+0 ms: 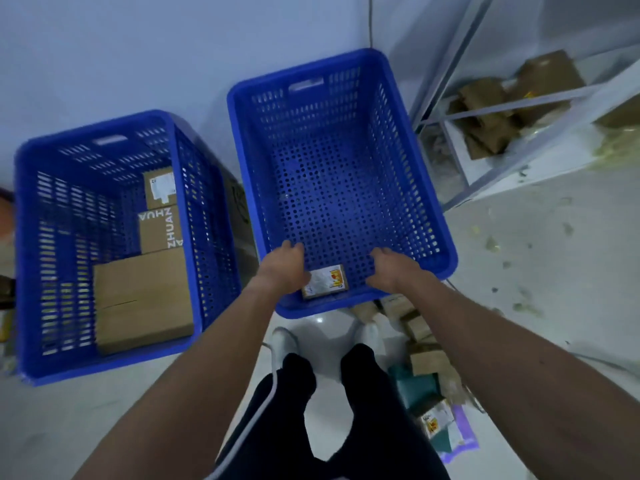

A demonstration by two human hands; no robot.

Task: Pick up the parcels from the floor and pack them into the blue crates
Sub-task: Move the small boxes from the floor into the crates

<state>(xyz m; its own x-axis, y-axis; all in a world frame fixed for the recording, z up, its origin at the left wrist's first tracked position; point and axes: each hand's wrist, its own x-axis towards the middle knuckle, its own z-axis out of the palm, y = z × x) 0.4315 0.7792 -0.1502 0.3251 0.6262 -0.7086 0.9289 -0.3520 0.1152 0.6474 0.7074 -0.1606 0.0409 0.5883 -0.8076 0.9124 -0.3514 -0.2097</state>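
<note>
Hands, left [282,266] and right [389,268], flank parcel [327,281] in crate [446,237].

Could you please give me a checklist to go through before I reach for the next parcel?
1. Small parcel lying flat in the near corner of the right crate: ok.
2. Right hand off the parcel: ok, a gap shows between them.
3. Left hand off the parcel: cannot tell, it overlaps the parcel's edge.
4. Room in the right crate: ok, much of its perforated bottom shows.
5. Floor parcels to collect: ok, a pile lies beside the right foot.
6. Room in the left crate: ok, boxes fill only its right side.
</note>
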